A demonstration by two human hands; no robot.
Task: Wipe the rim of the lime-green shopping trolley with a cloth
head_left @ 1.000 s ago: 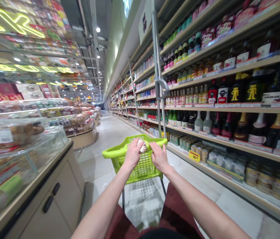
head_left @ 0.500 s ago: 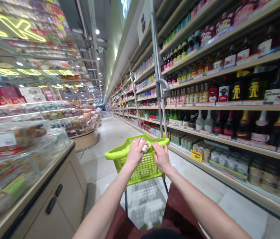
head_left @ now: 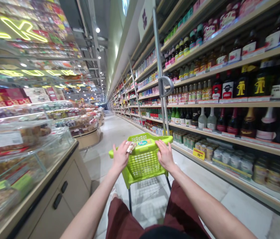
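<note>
A lime-green shopping cart with a lattice basket stands straight in front of me. Its handle carries a small colourful label at the middle. My left hand is closed over the handle's left part. A crumpled whitish wad, perhaps tissue, sticks out between its thumb side and the label. My right hand curls over the handle's right part, fingers on top. The basket's inside is mostly hidden behind the handle and front lattice.
Tall shelves of bottles and cans line the right side, with a metal post bearing a grey loop. A display counter of packaged food stands close on the left. The tiled aisle runs ahead between them.
My hands have moved apart along the handle, the left one leftward with the whitish wad. The label between them now shows. The cart sits slightly further right in view.
</note>
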